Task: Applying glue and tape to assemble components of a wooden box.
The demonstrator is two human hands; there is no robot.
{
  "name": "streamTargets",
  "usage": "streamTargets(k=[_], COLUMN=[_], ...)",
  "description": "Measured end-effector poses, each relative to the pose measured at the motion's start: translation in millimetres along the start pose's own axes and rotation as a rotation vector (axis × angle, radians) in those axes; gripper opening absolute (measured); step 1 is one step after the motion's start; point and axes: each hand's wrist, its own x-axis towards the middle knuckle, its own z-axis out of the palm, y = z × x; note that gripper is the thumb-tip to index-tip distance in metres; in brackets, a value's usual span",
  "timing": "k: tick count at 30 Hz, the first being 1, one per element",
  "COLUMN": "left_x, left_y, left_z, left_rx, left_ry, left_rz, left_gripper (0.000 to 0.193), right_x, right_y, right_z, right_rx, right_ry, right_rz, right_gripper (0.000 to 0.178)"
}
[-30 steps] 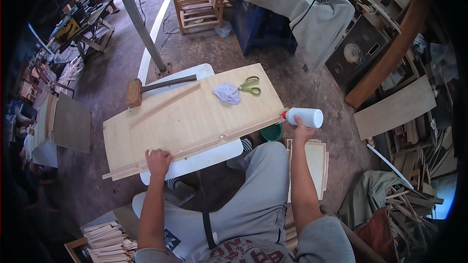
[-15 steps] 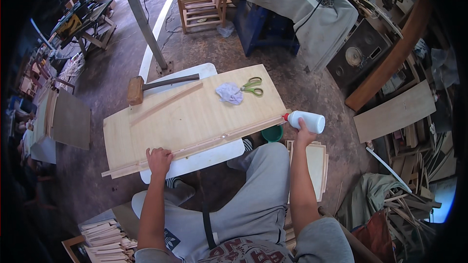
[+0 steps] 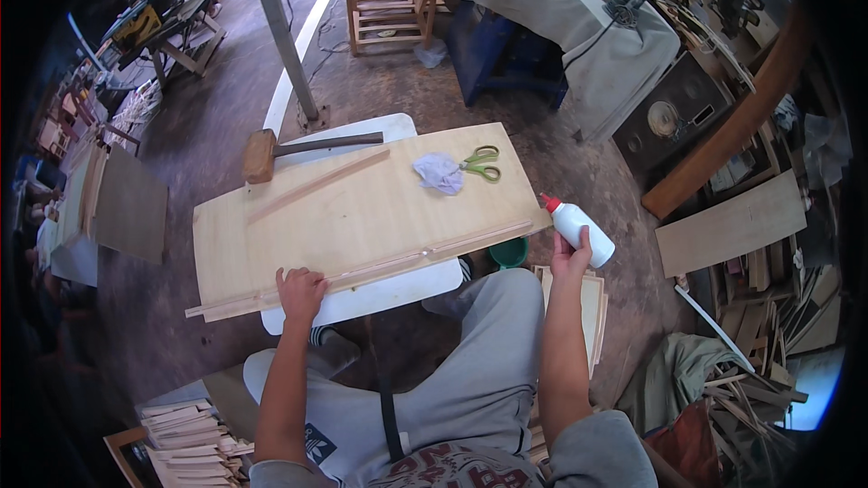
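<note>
A pale plywood panel (image 3: 362,208) lies across a white board (image 3: 389,294) in front of my knees. Along its near edge runs a thin wooden strip (image 3: 380,269) with small white glue spots on it. My left hand (image 3: 301,293) curls its fingers over the strip near the panel's left part. Off the panel's right end, my right hand (image 3: 570,253) grips a white glue bottle (image 3: 583,233), its red nozzle tilted toward the panel's corner. On the panel rest green-handled scissors (image 3: 481,164), a crumpled pale cloth (image 3: 438,173) and a loose wood strip (image 3: 321,183).
A wooden mallet (image 3: 259,155) lies at the panel's far left edge. Below the right end sits a green bowl (image 3: 509,253). A metal post (image 3: 287,36) and stacked wooden chairs (image 3: 389,0) stand beyond. Scrap wood (image 3: 764,330) piles up at right; wood pieces (image 3: 194,443) lie lower left.
My right hand has drawn the bottle off the strip's right end and tipped it so the nozzle points up and left. My left hand stays on the strip. The view has shifted slightly.
</note>
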Motion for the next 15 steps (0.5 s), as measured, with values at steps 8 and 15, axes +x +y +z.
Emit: streamTargets(k=[8,15], left_x=[-3,-8], left_y=[-4,-8], left_z=[1,2], left_rx=[-0.087,-0.111], left_ry=[0.052,0.033], left_rz=[-0.029,-0.058], left_gripper=[0.016,0.017], right_x=[-63,-97], right_y=[107,135], right_z=[109,124], right_rx=[0.127,-0.224], right_ry=[-0.168,-0.258], right_rz=[0.397,0.163], right_gripper=[0.059,0.061])
